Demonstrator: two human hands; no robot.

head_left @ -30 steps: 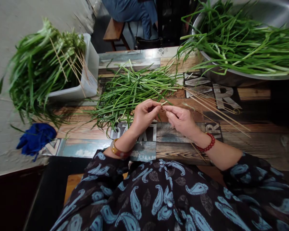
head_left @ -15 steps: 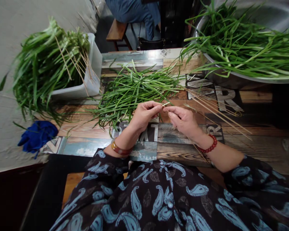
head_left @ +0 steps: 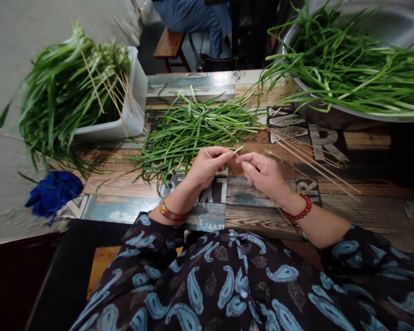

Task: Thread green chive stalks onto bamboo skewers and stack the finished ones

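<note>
My left hand [head_left: 209, 166] is closed in a pinch on a garlic chive, whose pale cut end [head_left: 238, 149] pokes out past the fingertips. Close beside it, my right hand [head_left: 262, 172] grips a thin bamboo skewer [head_left: 287, 219]; its shaft runs back under the palm and out below the wrist. The skewer's tip is at the chive's pale end, but whether it pierces the stalk I cannot tell. Just beyond both hands lies a loose pile of garlic chives [head_left: 200, 122] on the wood-patterned table [head_left: 262, 216].
Several bare skewers [head_left: 313, 165] lie to the right. A white plastic tub [head_left: 138, 92] at left holds skewered chives; a steel basin [head_left: 334, 112] at right holds loose ones. A blue cloth [head_left: 55, 193] lies by the wall. Behind the table, a person [head_left: 193, 18] sits on a wooden bench [head_left: 169, 43].
Both hands stay nearly in place, pinched together. The chive's pale end and the skewer tip have shifted only slightly; the view has moved a little.
</note>
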